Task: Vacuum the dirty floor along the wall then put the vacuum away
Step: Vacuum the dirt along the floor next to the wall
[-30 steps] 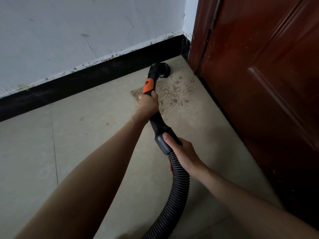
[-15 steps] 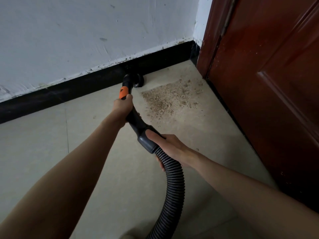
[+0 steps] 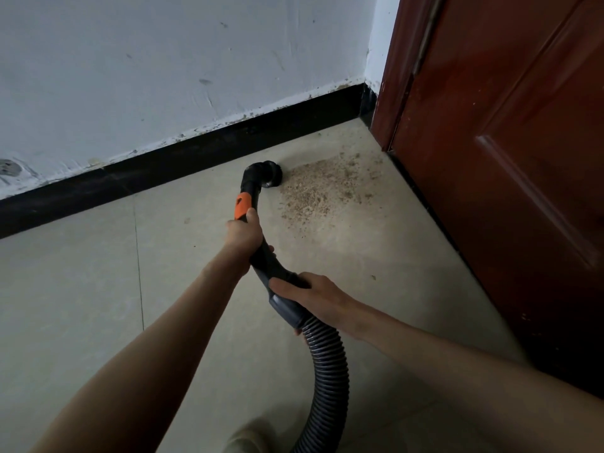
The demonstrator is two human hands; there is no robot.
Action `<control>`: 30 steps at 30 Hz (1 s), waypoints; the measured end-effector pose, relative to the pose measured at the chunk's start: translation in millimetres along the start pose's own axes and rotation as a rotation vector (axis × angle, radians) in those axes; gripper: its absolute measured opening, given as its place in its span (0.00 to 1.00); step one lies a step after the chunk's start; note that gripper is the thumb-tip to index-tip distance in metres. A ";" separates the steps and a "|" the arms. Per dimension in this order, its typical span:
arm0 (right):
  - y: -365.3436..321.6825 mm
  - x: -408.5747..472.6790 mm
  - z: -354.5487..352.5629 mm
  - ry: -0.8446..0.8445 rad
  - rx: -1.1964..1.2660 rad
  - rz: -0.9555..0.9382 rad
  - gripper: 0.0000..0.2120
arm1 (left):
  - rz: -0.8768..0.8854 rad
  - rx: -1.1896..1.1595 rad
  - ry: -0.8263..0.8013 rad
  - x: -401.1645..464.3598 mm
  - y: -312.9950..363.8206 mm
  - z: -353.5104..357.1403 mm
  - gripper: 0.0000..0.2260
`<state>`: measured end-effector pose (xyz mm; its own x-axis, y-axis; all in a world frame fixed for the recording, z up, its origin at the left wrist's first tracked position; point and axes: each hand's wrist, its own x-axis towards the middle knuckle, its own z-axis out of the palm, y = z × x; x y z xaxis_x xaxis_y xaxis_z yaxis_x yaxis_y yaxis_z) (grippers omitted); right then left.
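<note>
A black vacuum wand with an orange collar (image 3: 242,204) ends in a round nozzle (image 3: 270,175) resting on the floor at the left edge of a patch of brown crumbs (image 3: 322,188). My left hand (image 3: 244,233) grips the wand just below the orange collar. My right hand (image 3: 313,294) grips the grey cuff where the ribbed hose (image 3: 328,364) joins the wand. The hose curves down out of the bottom of the view. The vacuum body is out of sight.
A white wall (image 3: 163,67) with a black skirting board (image 3: 196,158) runs along the far side. A dark red door (image 3: 506,158) stands on the right, close to the crumbs. Beige floor tiles (image 3: 81,289) spread to the left.
The nozzle first swept left away from the crumbs toward the skirting, then came back right to the patch's left edge. Both hands kept their grip.
</note>
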<state>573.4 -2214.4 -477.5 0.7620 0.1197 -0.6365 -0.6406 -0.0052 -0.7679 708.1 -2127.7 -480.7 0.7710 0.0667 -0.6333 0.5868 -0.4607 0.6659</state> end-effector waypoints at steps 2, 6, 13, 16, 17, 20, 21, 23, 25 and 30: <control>1.7 2.4 1.9 0.082 -0.048 -0.021 0.18 | -0.006 0.001 -0.007 1.5 3.5 2.5 0.21; 2.4 1.8 -5.3 0.231 -0.044 -0.032 0.19 | 0.019 0.032 -0.042 2.3 13.1 13.4 0.20; 9.1 -1.1 -29.7 0.322 0.080 0.040 0.19 | 0.077 0.092 -0.085 11.3 24.2 49.0 0.19; 11.6 -1.0 -37.3 0.365 0.111 0.038 0.17 | 0.100 0.116 -0.104 13.3 30.8 62.7 0.19; 12.3 -0.6 -39.3 0.379 0.121 0.034 0.16 | 0.102 0.136 -0.108 14.0 33.2 66.8 0.20; 13.5 2.4 -44.8 0.406 0.169 0.025 0.16 | 0.121 0.149 -0.137 17.5 39.3 76.6 0.19; 12.6 3.0 -46.5 0.412 0.186 0.024 0.16 | 0.122 0.146 -0.139 17.9 41.8 79.0 0.19; 10.8 5.1 -49.7 0.422 0.203 0.026 0.17 | 0.128 0.164 -0.132 20.6 46.2 83.2 0.22; 10.4 8.1 -51.7 0.434 0.197 0.031 0.18 | 0.131 0.161 -0.140 22.9 49.2 86.6 0.23; 10.0 14.7 -51.8 0.413 0.206 0.029 0.17 | 0.145 0.165 -0.134 28.6 50.1 86.3 0.23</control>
<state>583.1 -2264.1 -498.3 0.6905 -0.2835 -0.6655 -0.6363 0.1995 -0.7452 738.2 -2225.2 -499.4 0.7982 -0.1231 -0.5897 0.4158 -0.5957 0.6872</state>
